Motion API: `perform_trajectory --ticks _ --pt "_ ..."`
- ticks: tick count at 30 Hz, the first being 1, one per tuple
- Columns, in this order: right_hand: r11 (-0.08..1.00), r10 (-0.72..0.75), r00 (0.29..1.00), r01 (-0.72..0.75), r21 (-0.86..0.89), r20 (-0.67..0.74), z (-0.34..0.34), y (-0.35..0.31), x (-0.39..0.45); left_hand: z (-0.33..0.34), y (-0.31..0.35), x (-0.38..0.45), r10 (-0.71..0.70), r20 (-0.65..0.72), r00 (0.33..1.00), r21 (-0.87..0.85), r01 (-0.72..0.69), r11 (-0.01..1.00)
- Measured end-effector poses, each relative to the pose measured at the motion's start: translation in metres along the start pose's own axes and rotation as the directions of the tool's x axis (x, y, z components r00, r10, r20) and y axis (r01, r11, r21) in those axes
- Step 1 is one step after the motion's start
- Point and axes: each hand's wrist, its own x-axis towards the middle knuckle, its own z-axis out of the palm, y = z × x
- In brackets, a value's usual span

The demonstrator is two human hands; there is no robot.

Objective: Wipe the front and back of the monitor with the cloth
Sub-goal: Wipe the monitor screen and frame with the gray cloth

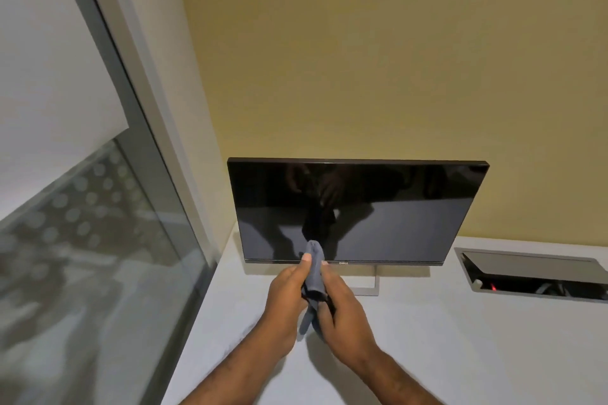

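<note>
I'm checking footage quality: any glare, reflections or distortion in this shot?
Head view: the dark monitor mirrors both hands and the pale desk; wide-angle bending slants the window frame; the hands cast a soft shadow beneath the cloth.

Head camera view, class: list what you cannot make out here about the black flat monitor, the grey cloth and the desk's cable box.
- Black flat monitor: its back faces away from the head view, hidden by its own panel.
- Grey cloth: bunched between left hand and right hand, so its full shape is covered.
- Grey recessed cable box: cut off by the right edge; contents too dark.
</note>
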Motion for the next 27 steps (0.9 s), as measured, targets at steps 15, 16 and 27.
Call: perform_trajectory --ticks 15,16,27 --pt "0.922 0.218 0.968 -0.246 0.299 0.126 -0.007 -0.031 0.050 -0.084 0.026 0.005 0.100 -0.022 0.995 0.184 -0.094 0.978" --pt "0.907 0.203 0.963 -0.254 0.337 0.180 -0.006 -0.037 0.054 -0.086 0.029 0.005 0.116 0.007 0.993 0.153 -0.115 0.981" --pt "0.899 0.179 0.960 -0.249 0.360 0.216 0.011 -0.078 0.106 -0.109 0.029 0.001 0.264 0.154 0.952 -0.185 -0.235 0.954"
